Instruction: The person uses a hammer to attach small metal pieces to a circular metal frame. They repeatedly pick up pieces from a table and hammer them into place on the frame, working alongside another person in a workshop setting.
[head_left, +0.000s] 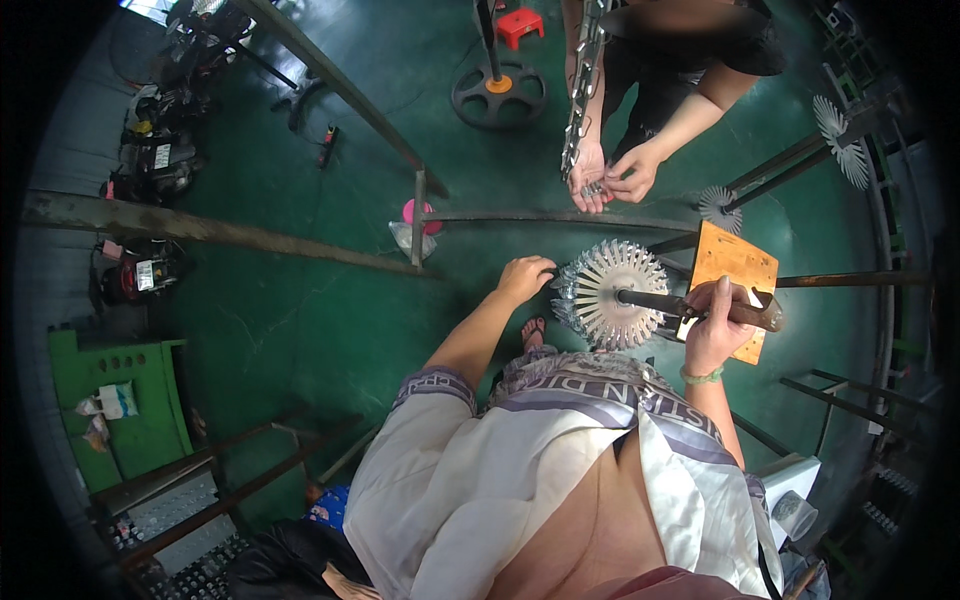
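Note:
A round rack (620, 290) with radial slots stands before me, shiny metal pieces set densely around its rim. My left hand (527, 280) is beside the rack's left edge, fingers bent and tips drawn together; whatever they may pinch is too small to make out. From the rack's centre a dark rod (650, 299) runs right to a thick brown end. My right hand (714, 318), with a green bracelet at the wrist, is closed around this rod, thumb raised. Behind that hand is a yellowish wooden board (735, 262) with holes.
Across from me, a co-worker's hands (600, 183) hold small metal pieces beside a hanging metal chain (583, 90). A metal frame bar (560, 217) lies between us. More slotted discs (842, 142) are at right. A weighted stand base (498, 94) and red stool (520, 27) are farther off.

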